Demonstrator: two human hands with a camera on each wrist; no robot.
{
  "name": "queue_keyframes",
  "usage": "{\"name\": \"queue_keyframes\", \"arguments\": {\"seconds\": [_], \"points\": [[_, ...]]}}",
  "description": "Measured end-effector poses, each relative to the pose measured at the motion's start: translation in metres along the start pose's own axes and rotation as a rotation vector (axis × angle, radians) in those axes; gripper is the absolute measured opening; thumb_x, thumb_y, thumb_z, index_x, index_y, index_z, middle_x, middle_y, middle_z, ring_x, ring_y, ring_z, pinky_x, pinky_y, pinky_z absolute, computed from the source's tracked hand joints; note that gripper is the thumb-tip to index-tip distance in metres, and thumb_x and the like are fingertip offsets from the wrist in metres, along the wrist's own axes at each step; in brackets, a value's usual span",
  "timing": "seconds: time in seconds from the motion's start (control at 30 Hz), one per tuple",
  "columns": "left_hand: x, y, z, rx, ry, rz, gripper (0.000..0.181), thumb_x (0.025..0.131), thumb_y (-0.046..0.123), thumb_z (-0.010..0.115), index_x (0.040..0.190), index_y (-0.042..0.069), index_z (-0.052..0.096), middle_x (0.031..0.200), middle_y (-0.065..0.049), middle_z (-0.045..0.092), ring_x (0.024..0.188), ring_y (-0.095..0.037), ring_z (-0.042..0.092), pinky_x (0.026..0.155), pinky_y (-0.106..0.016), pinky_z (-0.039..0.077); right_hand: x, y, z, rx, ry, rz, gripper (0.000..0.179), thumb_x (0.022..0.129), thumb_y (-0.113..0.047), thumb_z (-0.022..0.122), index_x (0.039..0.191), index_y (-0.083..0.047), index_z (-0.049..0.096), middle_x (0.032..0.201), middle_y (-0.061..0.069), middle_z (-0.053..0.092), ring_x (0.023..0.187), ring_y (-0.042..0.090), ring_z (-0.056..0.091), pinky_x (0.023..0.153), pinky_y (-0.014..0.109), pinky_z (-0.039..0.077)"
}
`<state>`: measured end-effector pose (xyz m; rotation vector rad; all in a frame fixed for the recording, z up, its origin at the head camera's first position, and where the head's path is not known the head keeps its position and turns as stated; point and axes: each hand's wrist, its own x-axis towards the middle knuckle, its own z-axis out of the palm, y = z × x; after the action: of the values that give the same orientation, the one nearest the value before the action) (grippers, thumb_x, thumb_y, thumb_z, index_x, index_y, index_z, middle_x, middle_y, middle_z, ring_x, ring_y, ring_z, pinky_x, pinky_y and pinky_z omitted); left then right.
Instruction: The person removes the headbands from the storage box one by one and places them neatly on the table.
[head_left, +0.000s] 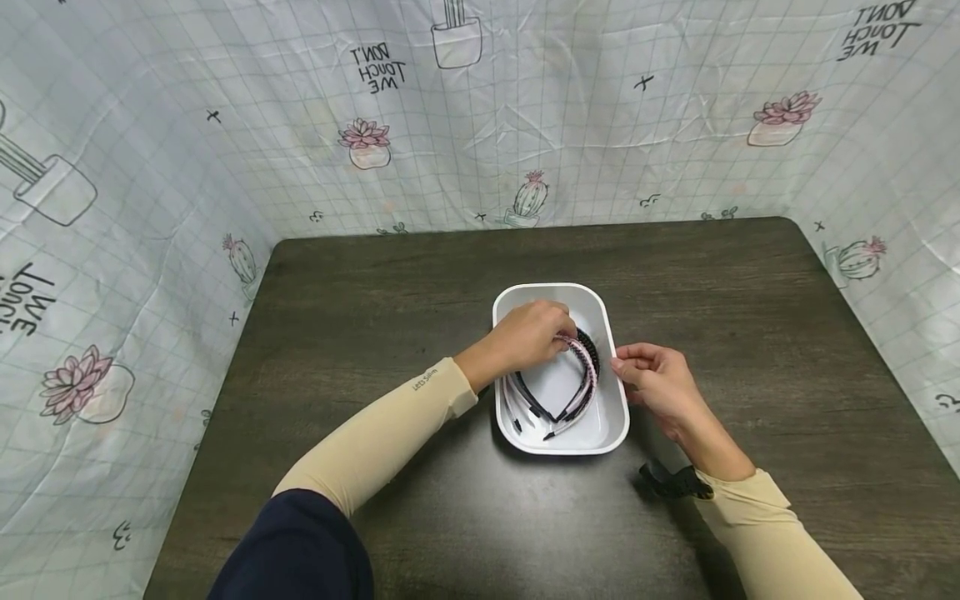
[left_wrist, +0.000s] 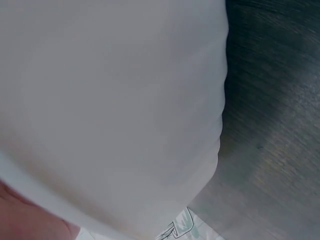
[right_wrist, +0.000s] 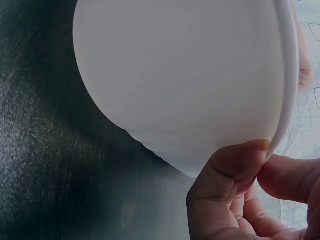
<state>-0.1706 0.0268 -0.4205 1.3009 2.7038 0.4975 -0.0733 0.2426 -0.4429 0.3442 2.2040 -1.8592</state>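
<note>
A white plastic bin with rounded corners stands on the table. Several headbands lie inside it, among them a pale pink one and a black one. My left hand reaches over the bin's left rim, and its curled fingers pinch the top of the pink headband. At the right rim, the thumb and fingers of my right hand pinch the bin's edge. In the right wrist view the right hand holds that rim from outside. The left wrist view mostly takes in the bin's outer wall.
The dark wooden table stretches out on all sides of the bin. A white curtain printed with cactus drawings hangs behind the table and along both sides. A black strap sits at my right wrist.
</note>
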Motion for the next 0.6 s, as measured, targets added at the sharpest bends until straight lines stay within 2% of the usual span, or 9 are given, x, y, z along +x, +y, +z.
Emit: {"name": "queue_keyframes", "arguments": {"seconds": [0.37, 0.6], "points": [[-0.0012, -0.0011, 0.0004, 0.015, 0.004, 0.008, 0.016, 0.096, 0.012, 0.072, 0.101, 0.019, 0.084, 0.096, 0.002, 0.07, 0.086, -0.016, 0.066, 0.076, -0.038, 0.055, 0.0006, -0.0004, 0.0001, -0.013, -0.001, 0.001, 0.033, 0.104, -0.01, 0.063, 0.126, 0.014, 0.056, 0.079, -0.015, 0.069, 0.074, 0.001, 0.063, 0.059, 0.026, 0.056], [-0.0022, -0.0031, 0.0002, -0.01, 0.0, 0.016, 0.017, 0.097, 0.011, 0.071, 0.102, 0.02, 0.084, 0.094, 0.002, 0.07, 0.084, -0.014, 0.063, 0.075, -0.036, 0.054, 0.0006, -0.0002, -0.0004, 0.001, -0.011, 0.01, 0.033, 0.104, -0.01, 0.064, 0.126, 0.013, 0.056, 0.08, -0.015, 0.069, 0.075, 0.001, 0.064, 0.06, 0.026, 0.057]]}}
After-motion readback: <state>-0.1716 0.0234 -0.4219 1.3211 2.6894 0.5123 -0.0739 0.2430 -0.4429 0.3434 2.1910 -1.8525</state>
